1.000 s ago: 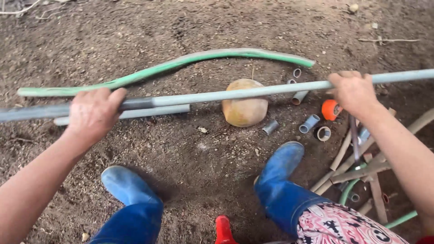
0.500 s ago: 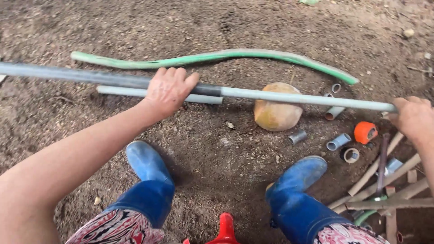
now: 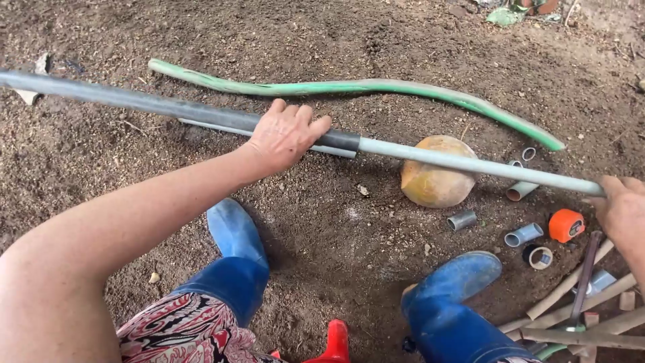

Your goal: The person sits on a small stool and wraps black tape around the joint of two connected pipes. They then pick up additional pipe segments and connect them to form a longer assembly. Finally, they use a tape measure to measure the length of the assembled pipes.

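step: long grey pipe (image 3: 430, 156) held level over soil | left hand (image 3: 285, 134) fingers wrapped on its dark sleeve | right hand (image 3: 621, 208) at right end, grip unclear | next: likely needs steady two-hand alignment

My arms are bare, no sleeves. I wear blue rubber boots (image 3: 235, 232) and what looks like red-patterned fabric (image 3: 181, 326).
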